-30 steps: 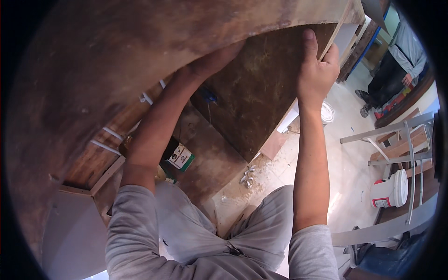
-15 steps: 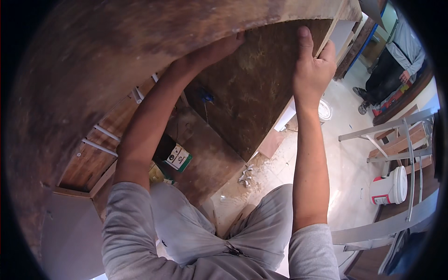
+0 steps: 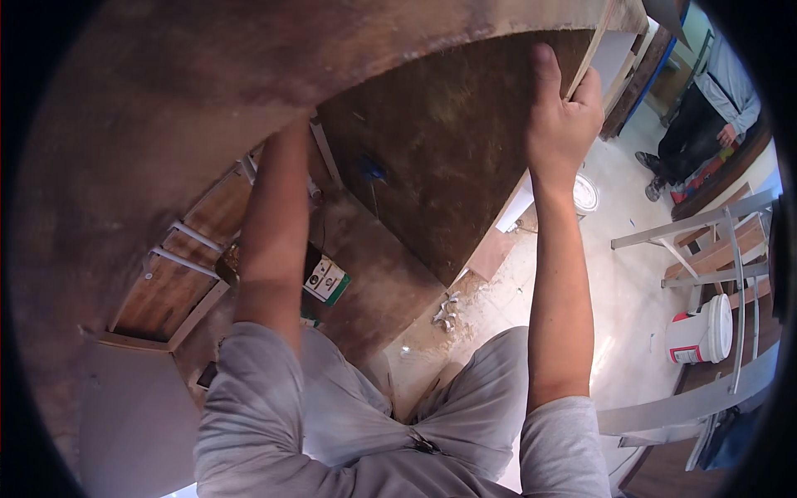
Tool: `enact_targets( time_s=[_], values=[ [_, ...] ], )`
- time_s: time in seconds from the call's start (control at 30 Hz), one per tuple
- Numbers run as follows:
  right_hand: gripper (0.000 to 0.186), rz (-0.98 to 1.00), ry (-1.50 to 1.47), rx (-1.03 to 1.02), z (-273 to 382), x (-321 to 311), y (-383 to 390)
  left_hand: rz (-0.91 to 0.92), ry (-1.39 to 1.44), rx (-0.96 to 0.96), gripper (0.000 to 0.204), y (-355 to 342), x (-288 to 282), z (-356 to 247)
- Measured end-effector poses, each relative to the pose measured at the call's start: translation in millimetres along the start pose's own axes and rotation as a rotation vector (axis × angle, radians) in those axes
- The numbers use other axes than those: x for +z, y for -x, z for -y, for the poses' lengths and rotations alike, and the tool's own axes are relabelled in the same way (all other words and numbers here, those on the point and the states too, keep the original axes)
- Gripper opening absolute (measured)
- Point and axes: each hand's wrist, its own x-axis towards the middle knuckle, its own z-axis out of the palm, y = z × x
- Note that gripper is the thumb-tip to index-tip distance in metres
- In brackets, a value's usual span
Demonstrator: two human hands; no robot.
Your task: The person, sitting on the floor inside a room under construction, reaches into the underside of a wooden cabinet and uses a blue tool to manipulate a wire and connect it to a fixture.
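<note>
My right hand grips the pale edge of a wooden panel at upper right, thumb pointing up. My left forearm rises under the curved brown board overhead, which hides my left hand almost entirely, so its fingers cannot be seen. Below the board is a dark triangular wooden surface with a small blue object on it. A green-and-white box sits near my left forearm, beside wooden frames with white rods.
At right, a person in dark trousers stands near a doorway. A metal ladder, wooden offcuts, a white bucket and another round container stand on the pale floor, which carries wood shavings and debris.
My left hand has moved leftward and further out of sight under the curved board, its forearm now more upright. My right hand stays on the panel edge.
</note>
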Motion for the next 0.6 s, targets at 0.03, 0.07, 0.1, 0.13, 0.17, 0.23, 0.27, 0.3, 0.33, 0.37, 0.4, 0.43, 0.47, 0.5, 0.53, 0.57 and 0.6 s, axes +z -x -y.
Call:
enact_targets(
  time_s=[0.03,0.07,0.1,0.13,0.17,0.23,0.27,0.3,0.33,0.37,0.4,0.43,0.47,0.5,0.53,0.57,0.6],
  values=[
    [0.042,0.007,0.089,-0.013,-23.4,-14.1,-0.8,-0.141,0.15,-0.115,0.041,-1.8,16.5,-60.7],
    [0.041,0.001,0.14,-0.019,-34.5,-28.6,-3.5,-0.281,0.266,-0.236,0.039,-6.3,4.2,-103.7],
    [0.041,-0.005,0.118,-0.012,-30.1,-25.8,-3.3,0.062,0.561,-0.322,0.036,-5.7,-17.7,-94.8],
    [0.041,-0.005,0.099,-0.01,-23.9,-21.3,-3.1,0.413,0.847,-0.404,0.033,-1.9,-36.6,-85.1],
    [0.041,-0.003,0.151,-0.02,-30.4,-31.0,-4.2,0.064,0.887,-0.327,0.029,20.2,-47.7,-167.8],
    [0.041,0.0,0.147,-0.026,-25.7,-30.2,-5.3,-0.113,0.822,-0.254,0.024,60.1,-112.7,-256.1],
    [0.041,-0.006,0.141,-0.047,-23.7,-27.3,-5.9,0.053,0.828,-0.262,0.024,67.2,-133.4,-267.7],
    [0.041,-0.011,0.133,-0.068,-22.6,-22.4,-5.8,-0.147,0.915,-0.062,0.029,75.7,-132.3,-275.5],
    [0.041,-0.008,0.121,-0.071,-21.5,-19.5,-6.2,-0.345,0.993,0.147,0.037,80.0,-127.4,-282.8],
    [0.041,-0.005,0.111,-0.047,-23.2,-19.8,-4.8,-0.346,0.995,0.146,0.037,73.2,-125.7,-291.2],
    [0.041,-0.001,0.101,-0.019,-23.5,-20.0,-3.2,-0.331,0.969,0.084,0.047,63.7,-125.9,-298.2],
    [0.041,0.0,0.104,-0.016,-24.3,-21.1,-3.7,-0.315,0.942,0.024,0.057,55.4,-124.4,-303.9],
    [0.041,-0.007,0.072,-0.009,-24.0,-20.2,-4.3,-0.31,0.934,0.02,0.057,51.9,-116.8,-305.7],
    [0.041,-0.016,0.044,-0.009,-24.5,-19.6,-6.1,-0.331,0.883,0.035,0.061,46.3,-106.4,-307.8],
    [0.041,-0.016,0.04,-0.01,-24.4,-18.0,-5.4,-0.353,0.833,0.05,0.065,42.0,-96.5,-307.4],
    [0.041,-0.007,0.081,-0.039,-25.0,-18.9,-3.5,-0.352,0.842,0.054,0.065,37.5,-93.2,-309.0],
    [0.042,0.001,0.122,-0.067,-25.7,-20.1,-2.5,-0.394,0.914,-0.088,0.061,33.5,-90.2,-310.5]
  ],
)
